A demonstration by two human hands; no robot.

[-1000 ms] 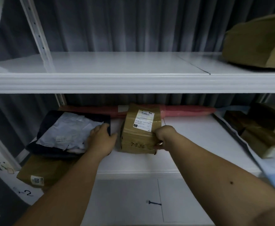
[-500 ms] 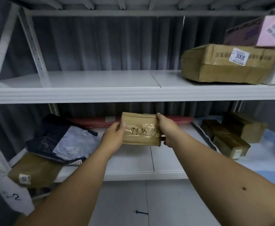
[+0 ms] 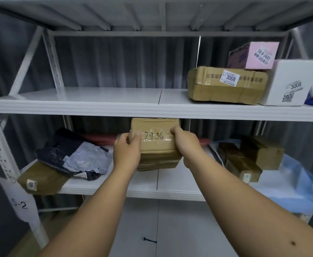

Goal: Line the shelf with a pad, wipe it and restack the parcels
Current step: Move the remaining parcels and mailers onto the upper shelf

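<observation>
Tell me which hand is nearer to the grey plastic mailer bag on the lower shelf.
Left. The left hand grips the handwritten-number box on its left side, just right of the grey mailer bag. The right hand grips the box's far side, farther from the bag.

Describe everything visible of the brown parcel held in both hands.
The brown parcel is a small cardboard box, creased and wrapped in glossy clear tape, with dark handwritten digits, hard to read, under the tape on the face towards the camera. It is lifted off the lower shelf, tilted slightly, its top just under the front edge of the upper shelf. The left hand grips its left side, thumb across the front; the right hand grips its right side. Nothing else touches it.
</observation>
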